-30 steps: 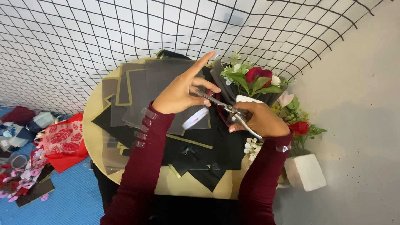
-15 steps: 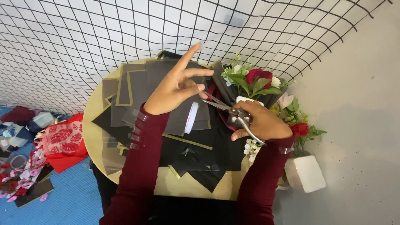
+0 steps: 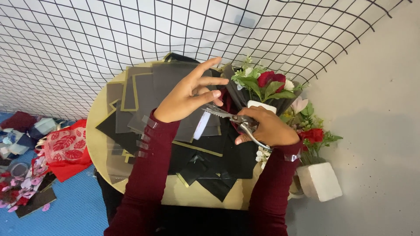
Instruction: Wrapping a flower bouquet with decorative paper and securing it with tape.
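Right hand (image 3: 267, 127) is being kept clamped around the handles of scissors (image 3: 227, 114), whose blades are being pointed at the left hand (image 3: 187, 95). Left fingers are being spread apart above black sheets (image 3: 175, 87) on the round bench (image 3: 98, 131), nothing gripped that can be made out. Flowers (image 3: 267, 83) are being crowded just beside the scissors.

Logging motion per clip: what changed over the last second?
The left hand lifted and spread its fingers, and the scissors in the right hand swung slightly toward it. The black sheets, bouquet and round table stayed put.
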